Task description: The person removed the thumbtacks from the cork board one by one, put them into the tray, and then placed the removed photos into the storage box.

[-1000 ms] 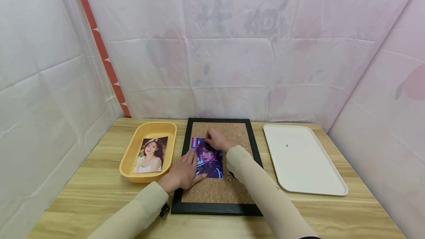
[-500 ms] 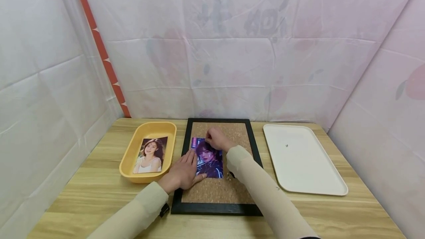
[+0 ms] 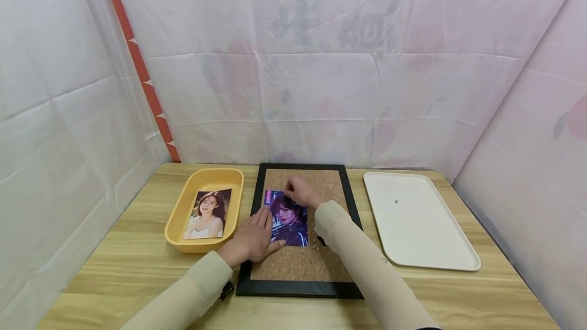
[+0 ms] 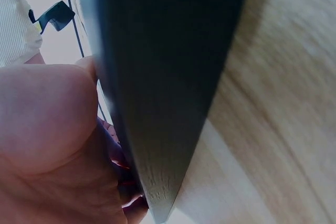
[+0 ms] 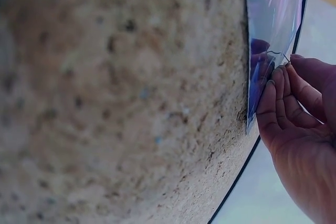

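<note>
In the head view a purple-blue picture print lies on a cork board framed in black. My left hand rests with extended fingers along the print's left side, its thumb on the lower edge. From the left wrist, the palm shows beside the frame's dark edge. At the print's top edge, my right hand has bent fingers. The right wrist view shows its thumb and index finger pinching a thin pin close over the glossy print; most of the pin is hidden by the fingertips.
A yellow tray on the left holds a portrait photo. On the right lies a white tray with a tiny dark item in it. Wooden table surrounds the board, and a cloth backdrop hangs behind.
</note>
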Demonstrator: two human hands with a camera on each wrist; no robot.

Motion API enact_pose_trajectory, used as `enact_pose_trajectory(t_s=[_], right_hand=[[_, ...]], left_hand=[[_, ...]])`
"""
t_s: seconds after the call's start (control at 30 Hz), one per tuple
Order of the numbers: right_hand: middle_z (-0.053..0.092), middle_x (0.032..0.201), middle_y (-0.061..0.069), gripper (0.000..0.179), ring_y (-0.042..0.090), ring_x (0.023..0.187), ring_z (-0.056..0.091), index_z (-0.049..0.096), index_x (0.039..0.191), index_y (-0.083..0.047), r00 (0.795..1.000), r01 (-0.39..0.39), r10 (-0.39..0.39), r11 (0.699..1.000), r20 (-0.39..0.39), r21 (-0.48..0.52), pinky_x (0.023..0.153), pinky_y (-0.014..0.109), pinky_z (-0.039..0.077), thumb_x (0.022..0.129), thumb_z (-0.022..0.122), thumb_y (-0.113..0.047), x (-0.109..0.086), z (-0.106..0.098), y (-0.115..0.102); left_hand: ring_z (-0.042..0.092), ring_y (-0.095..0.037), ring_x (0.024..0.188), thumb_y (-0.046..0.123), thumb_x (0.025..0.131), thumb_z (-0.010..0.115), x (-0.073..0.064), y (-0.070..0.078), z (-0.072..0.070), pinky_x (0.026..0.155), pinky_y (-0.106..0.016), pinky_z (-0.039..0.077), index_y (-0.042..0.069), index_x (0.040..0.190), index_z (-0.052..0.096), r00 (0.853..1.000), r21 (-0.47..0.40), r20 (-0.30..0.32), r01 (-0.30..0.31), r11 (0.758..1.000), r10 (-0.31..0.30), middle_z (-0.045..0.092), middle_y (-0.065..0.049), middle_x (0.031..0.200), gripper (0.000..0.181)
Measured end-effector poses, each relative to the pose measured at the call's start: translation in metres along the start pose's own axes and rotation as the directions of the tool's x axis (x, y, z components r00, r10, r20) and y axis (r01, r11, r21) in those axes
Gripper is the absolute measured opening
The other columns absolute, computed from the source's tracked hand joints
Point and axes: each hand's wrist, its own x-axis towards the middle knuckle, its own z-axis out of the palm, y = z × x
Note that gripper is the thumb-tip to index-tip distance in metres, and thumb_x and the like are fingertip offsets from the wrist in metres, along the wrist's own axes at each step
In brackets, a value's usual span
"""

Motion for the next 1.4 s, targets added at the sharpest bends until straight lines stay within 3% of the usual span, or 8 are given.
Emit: enact_pose_trajectory(t_s=[0.43,0.87,1.4], right_hand=[[0.068,0.091,0.004,0.011,0.016,0.081,0.061,0.073,0.098,-0.005,1.0,-0.028,0.029,0.993,-0.003,0.114,0.077,0.033,0.055,0.102,0.063,-0.01,-0.004,-0.002,0.009],[0.068,0.09,0.005,0.015,0.017,0.079,0.059,0.074,0.1,-0.004,0.998,-0.043,0.054,0.963,-0.034,0.266,0.071,0.031,0.052,0.103,0.061,-0.01,-0.012,-0.008,0.012],[0.067,0.092,0.006,0.014,0.018,0.081,0.059,0.073,0.102,-0.003,0.997,-0.053,0.067,0.96,-0.043,0.277,0.073,0.033,0.053,0.104,0.061,-0.011,-0.022,-0.02,0.009]], left_hand=[[0.019,-0.037,0.155,0.057,0.105,0.044,0.001,0.002,0.0,0.124,-0.048,0.023,-0.006,0.157,0.03,1.0,0.001,0.009,0.001,1.0,-0.002,0.021,-0.024,0.167,0.083],[0.019,-0.037,0.155,0.059,0.105,0.044,0.001,0.002,0.002,0.124,-0.048,0.023,-0.006,0.157,0.03,1.0,-0.005,0.008,0.004,1.0,-0.004,0.02,-0.024,0.167,0.085],[0.019,-0.037,0.155,0.059,0.105,0.043,0.0,0.0,0.0,0.124,-0.048,0.024,-0.006,0.157,0.032,1.0,0.023,0.01,0.01,1.0,-0.01,0.022,-0.024,0.167,0.084]])
